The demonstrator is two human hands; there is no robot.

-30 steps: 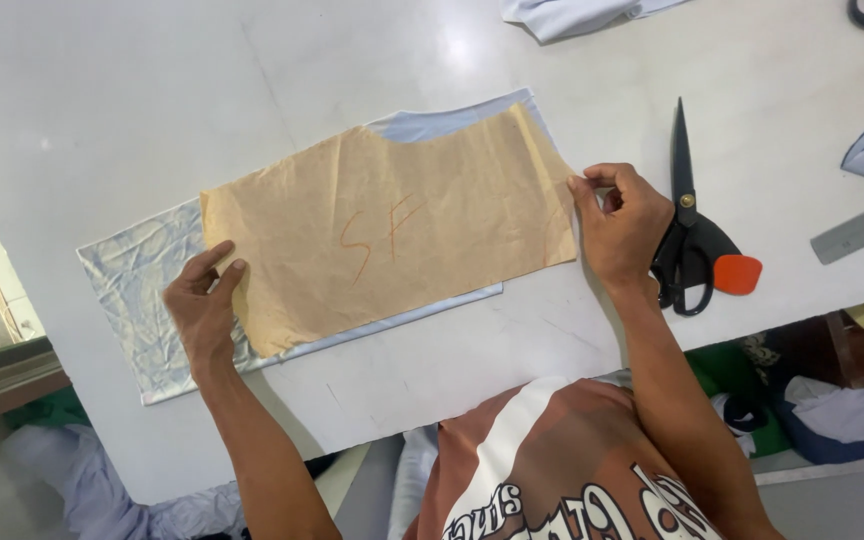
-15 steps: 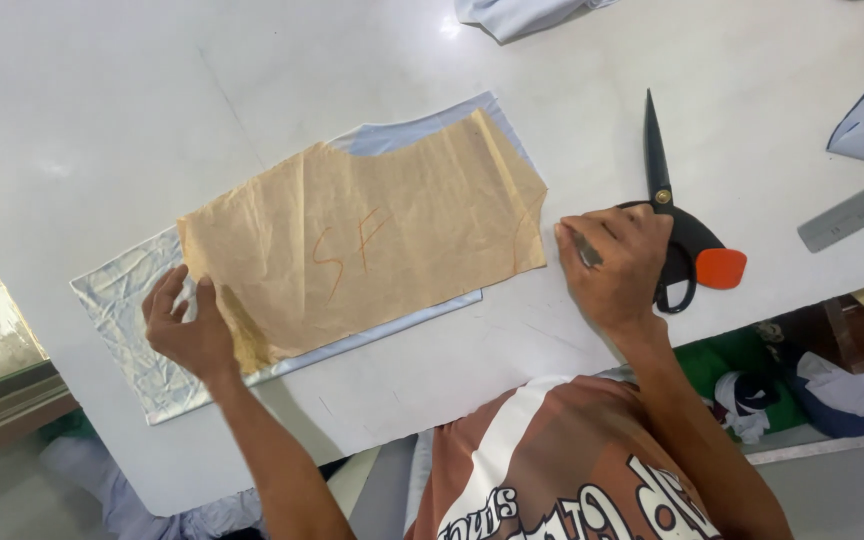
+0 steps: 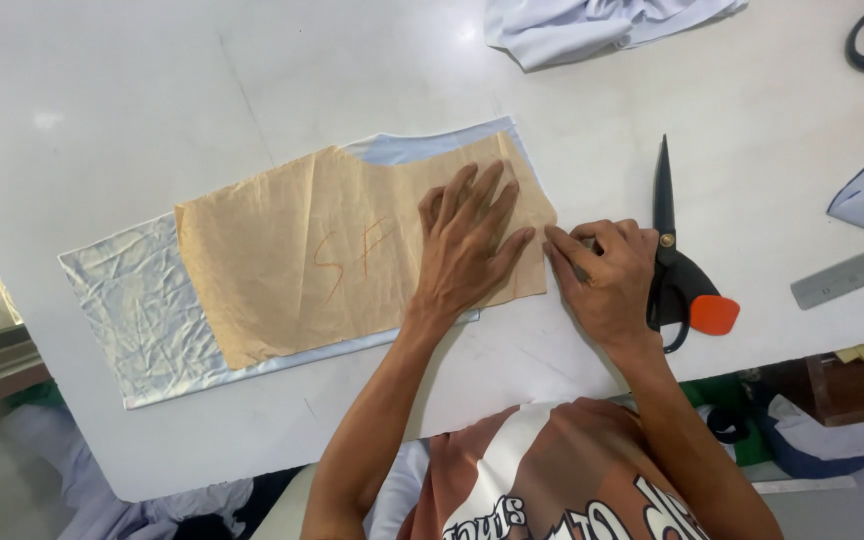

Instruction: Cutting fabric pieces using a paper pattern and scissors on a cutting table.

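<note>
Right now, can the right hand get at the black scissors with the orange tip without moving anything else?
Probably yes. The right hand rests on the table right beside the scissors, their handles next to its knuckles. Nothing lies between them. The left hand presses the tan paper pattern, well aside.

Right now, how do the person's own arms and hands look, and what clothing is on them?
Both arms are bare to above the elbow; no sleeves reach them. The left hand and right hand wear no gloves, and no rings or watch can be seen. The shirt is brown with a white band and white lettering.
</note>
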